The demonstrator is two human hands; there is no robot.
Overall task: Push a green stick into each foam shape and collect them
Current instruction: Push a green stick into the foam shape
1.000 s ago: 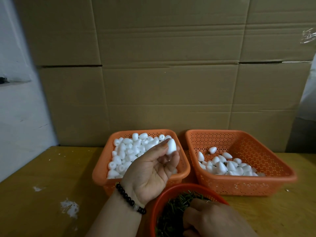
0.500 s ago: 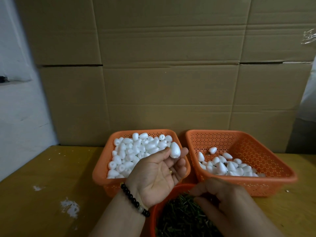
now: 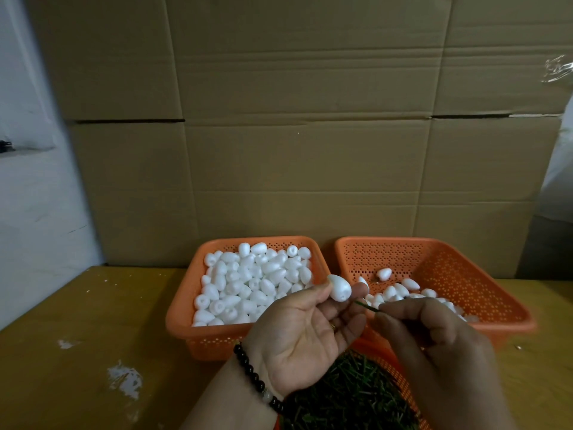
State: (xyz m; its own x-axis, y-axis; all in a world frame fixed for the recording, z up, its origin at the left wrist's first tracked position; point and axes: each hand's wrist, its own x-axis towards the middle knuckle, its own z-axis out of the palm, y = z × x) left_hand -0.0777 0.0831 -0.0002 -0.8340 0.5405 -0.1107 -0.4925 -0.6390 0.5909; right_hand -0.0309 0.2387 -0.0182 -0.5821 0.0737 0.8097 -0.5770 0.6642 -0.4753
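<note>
My left hand (image 3: 305, 332) pinches a white foam egg shape (image 3: 339, 288) between thumb and fingertips, palm up, above the gap between two orange baskets; my right hand (image 3: 434, 333) pinches a thin green stick (image 3: 367, 306), its tip just beside the foam, perhaps not quite touching.

The left hand (image 3: 305, 333) was turned palm up, with the wrist low and the fingers reaching up and to the right. Its thumb and fingertips (image 3: 359, 290) pinched something small. A ring sat on one finger, and dark beads went around the wrist. The right hand (image 3: 434, 336) came in from the bottom right with its back showing. Its fingers were curled, and the thumb and first finger pinched something thin, pointing toward the left hand's fingertips. The two hands were very close together.
</note>
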